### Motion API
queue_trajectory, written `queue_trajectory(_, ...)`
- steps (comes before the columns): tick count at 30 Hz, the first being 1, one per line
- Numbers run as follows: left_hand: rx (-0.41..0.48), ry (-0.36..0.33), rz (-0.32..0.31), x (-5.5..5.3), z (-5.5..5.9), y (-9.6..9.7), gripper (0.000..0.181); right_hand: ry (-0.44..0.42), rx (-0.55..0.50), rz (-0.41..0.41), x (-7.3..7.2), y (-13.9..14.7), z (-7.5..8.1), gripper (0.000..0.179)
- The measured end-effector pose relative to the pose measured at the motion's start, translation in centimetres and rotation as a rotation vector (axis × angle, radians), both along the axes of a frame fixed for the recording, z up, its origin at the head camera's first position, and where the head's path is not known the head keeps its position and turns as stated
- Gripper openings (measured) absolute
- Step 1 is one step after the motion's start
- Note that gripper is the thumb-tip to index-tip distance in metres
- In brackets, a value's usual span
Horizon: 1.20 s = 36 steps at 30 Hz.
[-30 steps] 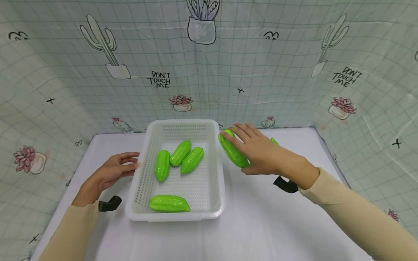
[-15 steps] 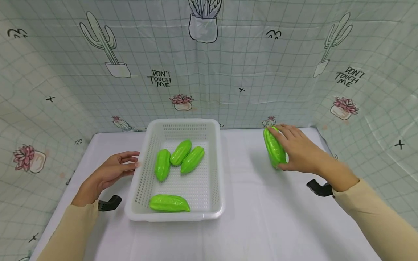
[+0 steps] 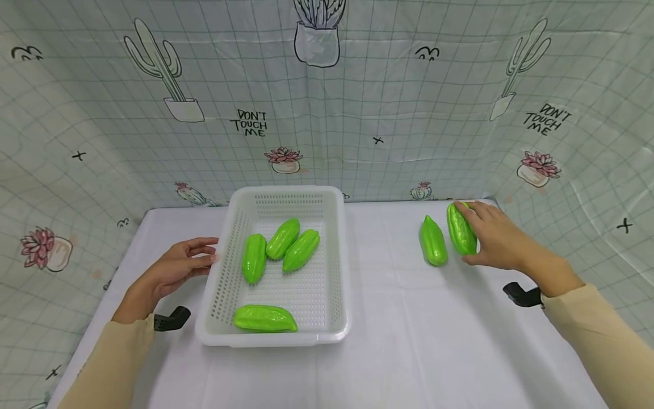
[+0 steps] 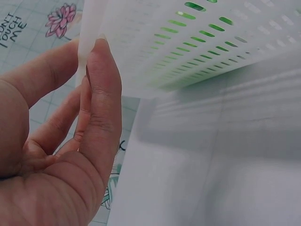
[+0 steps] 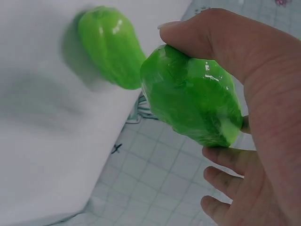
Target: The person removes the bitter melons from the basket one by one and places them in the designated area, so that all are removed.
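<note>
My right hand (image 3: 498, 236) holds a glossy green, lumpy, gourd-like vegetable (image 3: 461, 228) at the back right of the table, thumb on one side and fingertips on the other. In the right wrist view this vegetable (image 5: 190, 96) sits between the thumb and the fingers. Just left of it a second green vegetable (image 3: 433, 241) lies on the white cloth. My left hand (image 3: 179, 267) stays at the left side of a white perforated basket (image 3: 273, 339). The left wrist view has its rim (image 4: 83, 52) between thumb and fingertip. Inside the basket lie several similar vegetables (image 3: 265, 318).
White cloth (image 3: 388, 341) covers the table, with bare cloth between the basket and the right-hand vegetables. A grid-patterned curtain (image 3: 352, 102) with cactus drawings rises behind the table and at both sides. Black camera mounts (image 3: 522, 295) are on the wrists.
The right hand has moved right with the vegetable, from beside the basket past the second vegetable, which now shows fully on its left. Left hand and basket have stayed put.
</note>
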<state>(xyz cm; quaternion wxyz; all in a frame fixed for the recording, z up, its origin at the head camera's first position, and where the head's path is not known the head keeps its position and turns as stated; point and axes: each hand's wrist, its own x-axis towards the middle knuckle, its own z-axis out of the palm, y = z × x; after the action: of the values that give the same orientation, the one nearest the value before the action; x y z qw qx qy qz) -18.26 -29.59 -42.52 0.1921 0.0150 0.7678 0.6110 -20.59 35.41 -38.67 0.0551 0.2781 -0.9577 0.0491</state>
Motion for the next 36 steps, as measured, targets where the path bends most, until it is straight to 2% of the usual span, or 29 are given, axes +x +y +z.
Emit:
queue_trajectory(7, -0.001, 0.001, -0.002, 0.0, -0.1, 0.0, 0.068, -0.064, 0.033, -0.059, -0.6, 1.1, -1.1, 0.113)
queue_trajectory(19, -0.015, -0.004, 0.003, 0.0, -0.1, 0.0, 0.069, -0.141, 0.076, -0.091, -1.8, 2.2, -3.2, 0.113)
queue_trajectory(29, -0.019, -0.009, 0.010, -0.1, -0.1, 0.0, 0.069, -0.199, 0.086, -0.123, -2.7, 2.3, -4.1, 0.112)
queue_trajectory(36, -0.012, -0.013, 0.009, -0.2, -0.2, 0.0, 0.068, -0.216, 0.090, -0.106, -3.0, 2.3, -4.5, 0.111)
